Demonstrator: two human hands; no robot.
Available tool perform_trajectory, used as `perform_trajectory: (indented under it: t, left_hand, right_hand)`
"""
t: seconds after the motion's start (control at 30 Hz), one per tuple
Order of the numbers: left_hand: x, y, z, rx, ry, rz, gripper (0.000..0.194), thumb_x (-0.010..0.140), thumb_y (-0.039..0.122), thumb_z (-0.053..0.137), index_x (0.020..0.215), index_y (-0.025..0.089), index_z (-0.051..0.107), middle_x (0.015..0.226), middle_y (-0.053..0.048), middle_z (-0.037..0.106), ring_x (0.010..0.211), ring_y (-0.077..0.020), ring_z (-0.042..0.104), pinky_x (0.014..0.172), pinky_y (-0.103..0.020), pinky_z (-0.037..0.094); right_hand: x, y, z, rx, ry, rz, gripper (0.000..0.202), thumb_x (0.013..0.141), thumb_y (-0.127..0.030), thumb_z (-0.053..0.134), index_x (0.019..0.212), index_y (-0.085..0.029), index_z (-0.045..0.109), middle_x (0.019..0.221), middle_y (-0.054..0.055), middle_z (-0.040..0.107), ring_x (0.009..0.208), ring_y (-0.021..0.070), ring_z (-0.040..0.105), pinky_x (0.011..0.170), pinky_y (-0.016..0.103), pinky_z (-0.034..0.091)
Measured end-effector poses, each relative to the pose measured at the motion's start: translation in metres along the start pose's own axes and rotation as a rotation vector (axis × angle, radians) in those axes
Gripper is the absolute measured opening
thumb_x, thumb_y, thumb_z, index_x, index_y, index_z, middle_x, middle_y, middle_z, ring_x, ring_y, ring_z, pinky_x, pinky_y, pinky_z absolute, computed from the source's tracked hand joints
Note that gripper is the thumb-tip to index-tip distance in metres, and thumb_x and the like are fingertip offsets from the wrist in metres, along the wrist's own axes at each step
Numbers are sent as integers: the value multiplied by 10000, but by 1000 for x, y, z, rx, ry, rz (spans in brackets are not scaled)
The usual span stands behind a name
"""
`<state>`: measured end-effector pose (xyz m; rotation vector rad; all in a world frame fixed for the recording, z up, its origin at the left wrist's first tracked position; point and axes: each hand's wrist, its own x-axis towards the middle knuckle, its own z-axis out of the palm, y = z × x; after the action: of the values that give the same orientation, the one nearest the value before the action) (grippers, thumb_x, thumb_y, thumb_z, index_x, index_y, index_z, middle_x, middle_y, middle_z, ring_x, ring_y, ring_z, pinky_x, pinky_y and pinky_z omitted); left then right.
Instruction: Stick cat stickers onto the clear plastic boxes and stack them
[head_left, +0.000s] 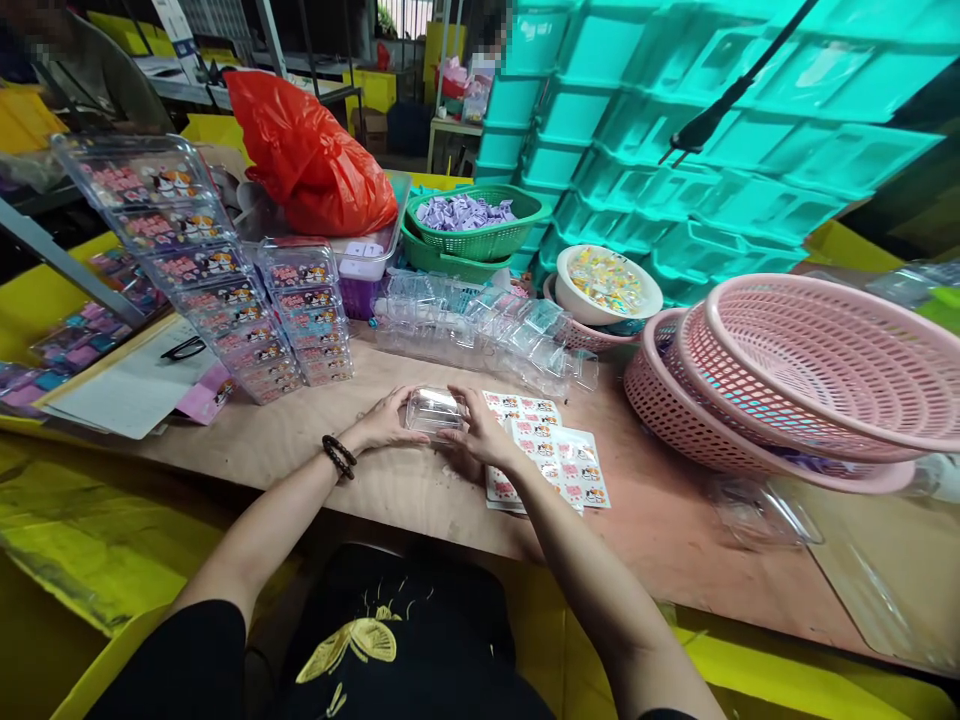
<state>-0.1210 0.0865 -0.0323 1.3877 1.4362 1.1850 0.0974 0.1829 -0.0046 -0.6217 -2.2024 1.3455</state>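
Near the front of the wooden table [300,440], a clear plastic box [437,410] is held between both hands. My left hand [386,420] grips its left side, with a dark beaded bracelet on the wrist. On the right side, my right hand [476,428] has its fingers closed round the box's edge. Sheets of cat stickers [581,465] lie partly under my right forearm. Behind the hands is a row of clear plastic boxes [480,325]. Two tall stacks of boxes bearing cat stickers [225,265] stand at the left.
Pink baskets [825,370] stand at the right, beside a white bowl [609,285] of small packets. A green basket [476,225] of purple pieces, a red bag [307,150] and turquoise bins [712,180] are behind. A person [97,70] is at the back left.
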Motion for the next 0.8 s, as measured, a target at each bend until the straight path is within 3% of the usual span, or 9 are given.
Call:
perform_trajectory:
  t: [0.27, 0.4, 0.47, 0.53, 0.6, 0.63, 0.67, 0.73, 0.8]
  left_hand:
    - [0, 6, 1, 15, 11, -31, 932, 511, 392, 949, 1334, 202, 556, 1305, -144, 633, 1234, -322, 595, 1110, -486, 421]
    - [-1, 8, 4, 10, 4, -33, 839, 557, 411, 925, 1289, 198, 572, 1294, -137, 644, 1222, -312, 608, 1108, -479, 427]
    - [-4, 9, 4, 10, -9, -30, 828, 589, 422, 905, 1304, 192, 557, 1310, -151, 633, 1233, -317, 602, 1115, -493, 420]
    - [-7, 14, -1, 9, -26, -17, 978, 550, 410, 923, 1393, 183, 482, 1393, -189, 571, 1301, -341, 553, 1141, -510, 387]
    - [-5, 28, -10, 11, -18, 29, 1171, 500, 398, 946, 1493, 181, 364, 1501, -221, 457, 1400, -370, 448, 1181, -525, 323]
    - [-1, 38, -15, 20, 0, 72, 1226, 497, 398, 949, 1525, 189, 314, 1541, -220, 404, 1437, -376, 394, 1199, -527, 288]
    - [8, 52, -18, 39, 24, 130, 1223, 528, 404, 940, 1543, 203, 289, 1564, -205, 375, 1456, -372, 362, 1213, -521, 260]
    - [37, 82, -18, 117, 62, 278, 1086, 624, 390, 901, 1534, 234, 330, 1556, -151, 402, 1443, -344, 383, 1227, -495, 233]
    - [77, 112, -3, 226, 49, 451, 918, 657, 325, 884, 1465, 235, 459, 1539, -113, 432, 1447, -330, 366, 1249, -471, 162]
  right_hand:
    - [0, -3, 0, -136, -24, -65, 675, 807, -335, 732, 1411, -272, 436, 1356, 138, 448, 1287, 319, 521, 1109, 567, 425]
    - [-2, -10, 4, -119, -16, -42, 682, 778, -383, 755, 1386, -268, 468, 1340, 134, 490, 1284, 330, 518, 1122, 578, 399]
    - [-2, -19, -5, -124, 6, -50, 696, 744, -424, 787, 1359, -267, 502, 1328, 125, 520, 1282, 333, 520, 1128, 564, 393]
    - [1, -32, -29, -131, 166, -75, 672, 739, -457, 790, 1329, -271, 529, 1334, 112, 533, 1269, 319, 528, 1119, 530, 402]
    - [10, -45, -66, -148, 466, -51, 612, 756, -468, 768, 1293, -266, 554, 1338, 104, 539, 1255, 302, 525, 1091, 496, 417]
    - [17, -50, -86, -159, 630, 6, 576, 762, -461, 759, 1265, -255, 572, 1327, 105, 546, 1257, 299, 510, 1070, 481, 425]
    - [24, -54, -106, -161, 707, 101, 568, 732, -444, 780, 1226, -235, 594, 1299, 109, 570, 1279, 306, 481, 1060, 466, 422]
    - [41, -59, -139, -90, 720, 352, 507, 682, -432, 813, 1094, -191, 644, 1177, 113, 642, 1211, 309, 515, 969, 422, 456]
    - [57, -60, -156, -20, 671, 490, 396, 701, -458, 792, 924, -156, 667, 971, 111, 697, 986, 278, 610, 816, 382, 480]
